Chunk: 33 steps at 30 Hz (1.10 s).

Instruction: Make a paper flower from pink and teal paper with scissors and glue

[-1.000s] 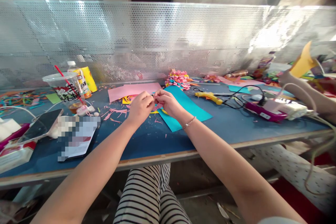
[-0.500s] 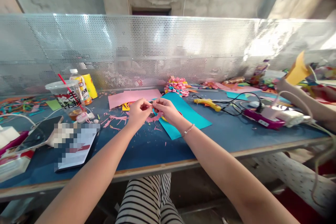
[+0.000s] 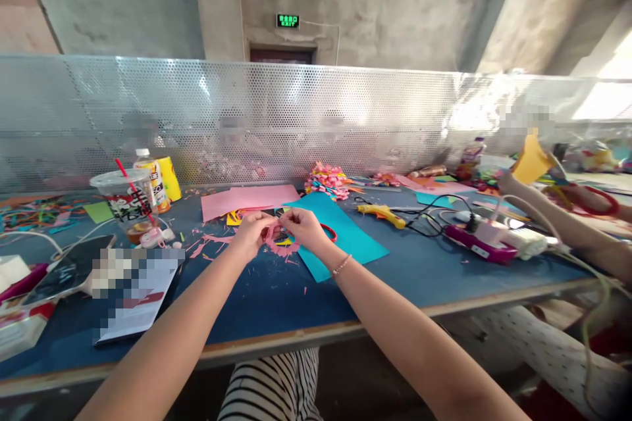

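My left hand (image 3: 253, 231) and my right hand (image 3: 302, 226) meet over the blue table (image 3: 276, 289), fingertips pinching a small fringed pink paper piece (image 3: 277, 241) between them. Under and beside the hands lies a teal paper sheet (image 3: 345, 237) with red-handled scissors (image 3: 328, 231) on it. A pink paper sheet (image 3: 249, 198) lies just beyond, with yellow scraps (image 3: 234, 217) next to it. Pink paper trimmings (image 3: 210, 241) are scattered to the left of my hands.
A lidded drink cup with red straw (image 3: 127, 197), a bottle (image 3: 151, 177), a phone (image 3: 69, 270) and a booklet (image 3: 133, 289) lie left. A yellow glue gun (image 3: 380, 212), cables and a power strip (image 3: 488, 243) lie right, near a co-worker's arm (image 3: 567, 227). A perforated metal screen (image 3: 316, 118) backs the table.
The camera has tilted up, so the table sits lower in view. My hands have lowered a little toward the table, and the pink paper piece now shows between them.
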Motion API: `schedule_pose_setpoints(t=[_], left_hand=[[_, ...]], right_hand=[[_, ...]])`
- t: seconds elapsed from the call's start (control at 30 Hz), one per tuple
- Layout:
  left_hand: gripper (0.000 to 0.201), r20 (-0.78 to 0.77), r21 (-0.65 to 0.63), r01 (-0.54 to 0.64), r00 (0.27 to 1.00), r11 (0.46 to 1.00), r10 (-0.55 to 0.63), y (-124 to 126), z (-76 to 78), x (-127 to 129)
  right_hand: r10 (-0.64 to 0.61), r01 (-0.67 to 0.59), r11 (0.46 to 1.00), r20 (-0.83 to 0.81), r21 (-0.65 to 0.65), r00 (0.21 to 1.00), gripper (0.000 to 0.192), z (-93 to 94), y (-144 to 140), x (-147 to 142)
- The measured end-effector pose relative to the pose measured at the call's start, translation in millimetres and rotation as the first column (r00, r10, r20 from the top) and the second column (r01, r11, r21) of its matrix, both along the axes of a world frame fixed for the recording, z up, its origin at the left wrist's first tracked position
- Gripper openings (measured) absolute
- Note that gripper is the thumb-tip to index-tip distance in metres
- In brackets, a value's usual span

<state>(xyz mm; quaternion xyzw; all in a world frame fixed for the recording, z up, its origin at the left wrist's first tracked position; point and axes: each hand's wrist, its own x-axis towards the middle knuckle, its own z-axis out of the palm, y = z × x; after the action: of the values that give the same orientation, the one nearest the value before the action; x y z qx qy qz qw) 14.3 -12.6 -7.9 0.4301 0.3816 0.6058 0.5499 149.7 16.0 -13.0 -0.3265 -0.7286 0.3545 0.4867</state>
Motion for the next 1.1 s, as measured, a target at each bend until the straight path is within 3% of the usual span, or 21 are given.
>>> schedule_pose_setpoints(t=[0.37, 0.47, 0.7, 0.83, 1.0, 1.1], left_hand=[[0.016, -0.058, 0.058, -0.036, 0.998, 0.998, 0.039, 4, -5.0, 0], [0.026, -0.059, 0.075, -0.107, 0.992, 0.991, 0.111, 10, -7.7, -2], [0.027, -0.109, 0.19, -0.275, 0.948, 0.943, 0.298, 19, -9.1, -9], [0.024, -0.114, 0.216, -0.263, 0.95, 0.94, 0.292, 13, -4.4, -10], [0.018, -0.289, 0.282, -0.242, 0.901, 0.928, 0.323, 11, -3.0, -9], [0.027, -0.372, 0.322, -0.204, 0.87, 0.924, 0.322, 12, -5.4, -8]], right_hand=[[-0.041, 0.041, 0.997, -0.001, -0.06, 0.999, 0.022, -3.7, 4, -2], [-0.011, 0.009, 0.997, -0.03, -0.083, 0.999, 0.024, -2.5, 3, -2], [0.048, -0.088, 0.975, -0.192, -0.204, 0.98, 0.028, -2.7, 4, -1], [0.03, -0.058, 0.987, -0.182, -0.151, 0.983, 0.025, -1.7, 7, 3], [0.04, -0.06, 0.991, -0.158, -0.121, 0.987, 0.023, -3.2, 13, 7], [0.093, -0.11, 0.986, -0.131, -0.124, 0.987, 0.019, -7.6, 16, 6]])
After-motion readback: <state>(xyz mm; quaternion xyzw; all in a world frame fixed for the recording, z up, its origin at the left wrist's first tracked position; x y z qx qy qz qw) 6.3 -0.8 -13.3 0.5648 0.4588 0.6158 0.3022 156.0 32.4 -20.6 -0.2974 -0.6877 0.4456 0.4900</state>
